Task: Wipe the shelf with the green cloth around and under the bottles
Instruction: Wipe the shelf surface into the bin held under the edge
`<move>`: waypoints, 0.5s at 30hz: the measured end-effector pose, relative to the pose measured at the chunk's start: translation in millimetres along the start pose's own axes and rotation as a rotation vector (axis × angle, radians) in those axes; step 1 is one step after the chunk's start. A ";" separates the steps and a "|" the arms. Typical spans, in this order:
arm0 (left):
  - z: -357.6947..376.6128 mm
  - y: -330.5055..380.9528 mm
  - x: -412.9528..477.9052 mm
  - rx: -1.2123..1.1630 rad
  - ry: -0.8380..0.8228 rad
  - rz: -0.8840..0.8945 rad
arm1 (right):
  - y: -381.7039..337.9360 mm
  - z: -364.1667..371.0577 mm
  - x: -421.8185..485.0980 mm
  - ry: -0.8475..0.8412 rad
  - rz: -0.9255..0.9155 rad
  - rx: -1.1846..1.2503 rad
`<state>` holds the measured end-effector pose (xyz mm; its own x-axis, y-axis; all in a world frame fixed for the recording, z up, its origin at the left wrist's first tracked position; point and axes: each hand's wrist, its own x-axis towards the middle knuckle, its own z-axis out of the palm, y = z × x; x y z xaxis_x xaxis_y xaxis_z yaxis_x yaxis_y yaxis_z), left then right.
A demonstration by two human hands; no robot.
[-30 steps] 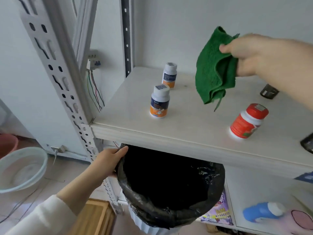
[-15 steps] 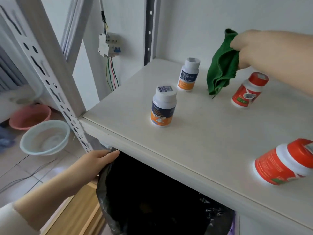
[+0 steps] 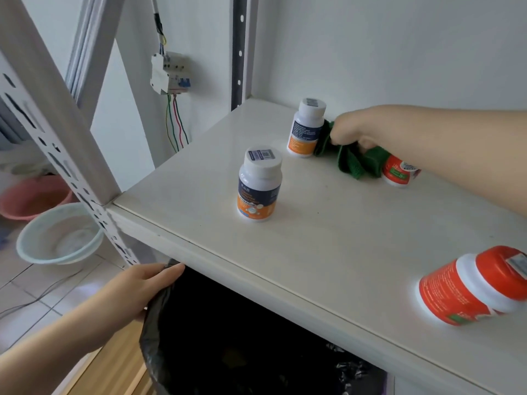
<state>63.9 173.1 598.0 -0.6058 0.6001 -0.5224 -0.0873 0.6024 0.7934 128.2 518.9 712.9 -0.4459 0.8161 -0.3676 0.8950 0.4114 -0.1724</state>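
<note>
**A:** What do the fingers of the right hand [image 3: 362, 129] do?

**B:** They are curled, and they grasp the green cloth [image 3: 353, 162]. The cloth is bunched under them and lies on the shelf [image 3: 328, 238], far back near the wall.

**A:** What is beside the cloth?

**B:** On its left it touches the far white bottle [image 3: 306, 129]. On its right is the back red bottle [image 3: 399, 173], partly hidden by the cloth and the forearm. Both stand upright.

**A:** And the other bottles?

**B:** The near white bottle [image 3: 259, 185] stands alone toward the front left, well apart from the cloth. The front red bottle [image 3: 473, 286] is near the front edge, at the right.

**A:** And the left hand [image 3: 139, 286]?

**B:** It is below the shelf edge. Its fingers lie almost straight on the rim of a black bag [image 3: 228, 337]. The thumb is hidden, so I cannot tell if it pinches the rim.

**A:** What is further away?

**B:** On the floor at the left are a pale basin [image 3: 57, 235] and a pink basin [image 3: 34, 195]. On the wall is a switch box [image 3: 169, 72] with coloured wires below it.
</note>
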 end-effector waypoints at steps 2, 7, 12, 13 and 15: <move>-0.1 -0.6 -0.9 -0.002 -0.011 0.015 | 1.7 2.2 -3.2 -0.004 0.004 0.038; -0.9 -1.2 -2.1 -0.002 -0.038 0.053 | 2.7 10.8 -23.9 -0.048 -0.003 -0.005; -1.1 -4.1 -1.1 0.000 -0.049 0.083 | 3.5 13.7 -38.3 -0.052 -0.024 -0.061; -0.8 -4.5 -0.6 -0.002 -0.050 0.088 | 3.3 14.3 -40.8 -0.041 -0.026 -0.073; -0.8 -5.2 -0.1 -0.010 -0.058 0.101 | 4.7 14.6 -42.9 -0.049 -0.030 -0.087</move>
<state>63.8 169.5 594.2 -0.5648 0.6874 -0.4567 -0.0362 0.5322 0.8458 151.6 479.9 714.5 -0.4695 0.7829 -0.4082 0.8761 0.4706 -0.1051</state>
